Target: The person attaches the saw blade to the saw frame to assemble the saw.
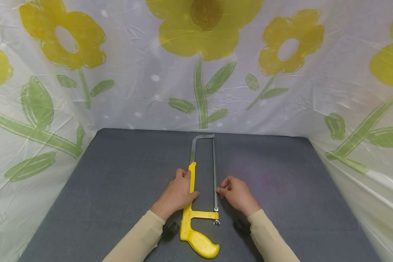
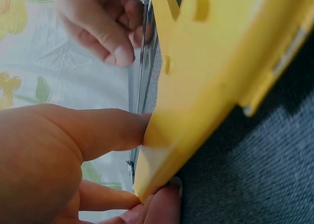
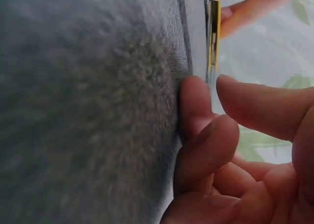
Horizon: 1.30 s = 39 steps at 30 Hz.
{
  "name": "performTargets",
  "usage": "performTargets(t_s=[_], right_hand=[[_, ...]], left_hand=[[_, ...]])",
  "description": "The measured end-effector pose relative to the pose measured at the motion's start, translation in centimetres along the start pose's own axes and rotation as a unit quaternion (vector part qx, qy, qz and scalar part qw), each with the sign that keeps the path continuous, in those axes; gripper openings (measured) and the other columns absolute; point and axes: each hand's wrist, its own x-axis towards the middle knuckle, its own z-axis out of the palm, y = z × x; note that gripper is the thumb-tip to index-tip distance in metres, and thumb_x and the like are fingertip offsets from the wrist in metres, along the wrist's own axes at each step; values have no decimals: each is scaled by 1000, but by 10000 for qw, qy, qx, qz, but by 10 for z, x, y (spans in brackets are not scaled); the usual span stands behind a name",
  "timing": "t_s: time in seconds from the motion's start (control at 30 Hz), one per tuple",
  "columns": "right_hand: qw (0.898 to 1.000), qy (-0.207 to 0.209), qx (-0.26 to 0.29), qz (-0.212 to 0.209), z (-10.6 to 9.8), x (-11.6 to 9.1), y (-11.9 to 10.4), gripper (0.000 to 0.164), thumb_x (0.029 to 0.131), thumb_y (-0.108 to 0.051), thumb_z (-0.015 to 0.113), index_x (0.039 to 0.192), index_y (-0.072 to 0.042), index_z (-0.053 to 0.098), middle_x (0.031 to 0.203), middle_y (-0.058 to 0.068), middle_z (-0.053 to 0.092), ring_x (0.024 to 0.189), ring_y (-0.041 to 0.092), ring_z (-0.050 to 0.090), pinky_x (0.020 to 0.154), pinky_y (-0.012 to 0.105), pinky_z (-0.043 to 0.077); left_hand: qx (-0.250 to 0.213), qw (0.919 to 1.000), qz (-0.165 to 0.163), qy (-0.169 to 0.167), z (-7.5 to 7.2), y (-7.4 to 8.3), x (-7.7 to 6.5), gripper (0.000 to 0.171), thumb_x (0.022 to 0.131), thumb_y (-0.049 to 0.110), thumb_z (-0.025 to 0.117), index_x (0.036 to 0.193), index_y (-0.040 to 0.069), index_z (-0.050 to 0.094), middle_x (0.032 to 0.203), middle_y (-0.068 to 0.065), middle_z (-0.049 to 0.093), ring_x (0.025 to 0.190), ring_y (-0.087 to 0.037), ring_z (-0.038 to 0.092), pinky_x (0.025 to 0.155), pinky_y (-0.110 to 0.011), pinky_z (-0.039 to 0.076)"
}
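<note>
A hacksaw with a yellow handle (image 1: 203,244) lies flat on the dark cloth, its steel front bow (image 1: 194,149) pointing away from me. My left hand (image 1: 176,193) grips the yellow frame (image 1: 192,178), thumb on the inner side and fingertips under its edge in the left wrist view. On the far side of the saw, the thin blade (image 1: 215,163) runs along the right. My right hand (image 1: 235,193) is beside the blade's lower half, fingertips right at it. In the right wrist view a gap shows between the thumb (image 3: 245,101) and the loosely curled fingers (image 3: 206,145).
A wing nut (image 1: 216,222) sits at the blade's near end, below the yellow cross arm (image 1: 203,214). Dark grey cloth (image 1: 118,182) covers the table. A white curtain with yellow flowers (image 1: 134,91) stands behind and on both sides.
</note>
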Motion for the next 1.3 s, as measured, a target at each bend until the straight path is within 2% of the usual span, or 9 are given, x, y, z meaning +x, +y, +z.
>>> performTargets(t_s=[0.17,0.47,0.63,0.9,1.3], right_hand=[[9993,-92,-297,-205,-3,-21,-4,18,95,-23,82,90,-15,68,71,-4,64,62,14,55,58,31,42],[9959,-819,-233,-312,-4,-55,-5,27,93,-40,84,84,-20,69,67,-7,62,58,12,52,53,28,41],[9922,-1123,-101,-531,-3,-59,0,25,90,-37,86,81,-21,69,65,-9,62,57,10,50,53,26,39],[9892,-1367,216,-480,-3,-58,7,26,86,-35,89,81,-19,69,65,-8,60,59,10,50,54,26,38],[9888,-1360,124,-606,-4,-61,10,27,90,-32,87,75,-20,68,65,-12,58,57,6,47,53,24,34]], left_hand=[[-71,10000,-23,62,-1,-2,-1,89,96,26,83,166,-2,36,148,-20,43,71,-18,60,62,-28,53],[26,9999,98,128,-1,-3,0,85,96,24,82,164,-4,38,148,-21,44,73,-17,59,62,-28,52],[77,9998,121,113,0,-2,0,86,96,24,82,164,-4,38,149,-21,44,73,-18,59,62,-28,51],[117,9998,101,86,3,-3,1,87,96,27,82,165,-3,38,149,-20,44,78,-19,61,64,-29,53],[-8,9999,120,61,5,-2,0,88,96,26,82,166,-2,36,148,-19,43,72,-16,58,60,-26,50]])
